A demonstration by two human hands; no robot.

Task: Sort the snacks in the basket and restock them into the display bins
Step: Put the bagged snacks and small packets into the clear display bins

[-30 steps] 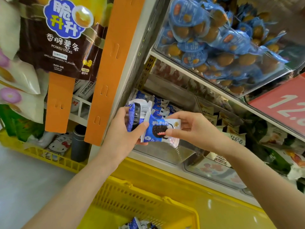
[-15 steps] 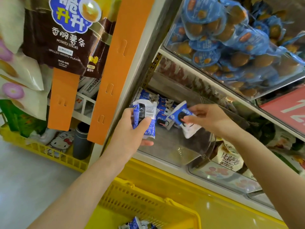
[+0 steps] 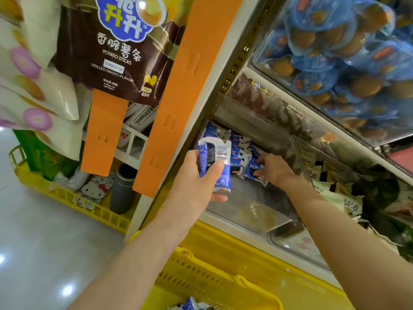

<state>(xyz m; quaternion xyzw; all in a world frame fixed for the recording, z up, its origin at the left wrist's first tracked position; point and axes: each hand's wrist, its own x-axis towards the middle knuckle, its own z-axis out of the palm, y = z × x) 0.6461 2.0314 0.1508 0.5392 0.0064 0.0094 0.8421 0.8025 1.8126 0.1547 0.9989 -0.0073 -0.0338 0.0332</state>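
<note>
My left hand (image 3: 196, 182) grips a small stack of blue-and-white cookie packets (image 3: 215, 163), barcode side up, just in front of the clear display bin (image 3: 250, 209). My right hand (image 3: 276, 170) reaches into that bin and holds one blue cookie packet (image 3: 253, 171) against the row of matching packets (image 3: 237, 151) standing at the bin's back left. Below, the yellow basket (image 3: 201, 278) holds more blue packets (image 3: 192, 306) at the bottom edge of the view.
An upper bin of blue-wrapped round snacks (image 3: 335, 63) overhangs on the right. Orange hanging strips (image 3: 178, 97) and a brown potato-stick bag (image 3: 116, 52) hang on the left. Another clear bin with pale packets (image 3: 348, 198) adjoins on the right. A yellow floor crate (image 3: 73, 198) stands on the left.
My right hand has carried its single packet from in front of the bin deep into it, against the row. My left hand stayed in place with its stack.
</note>
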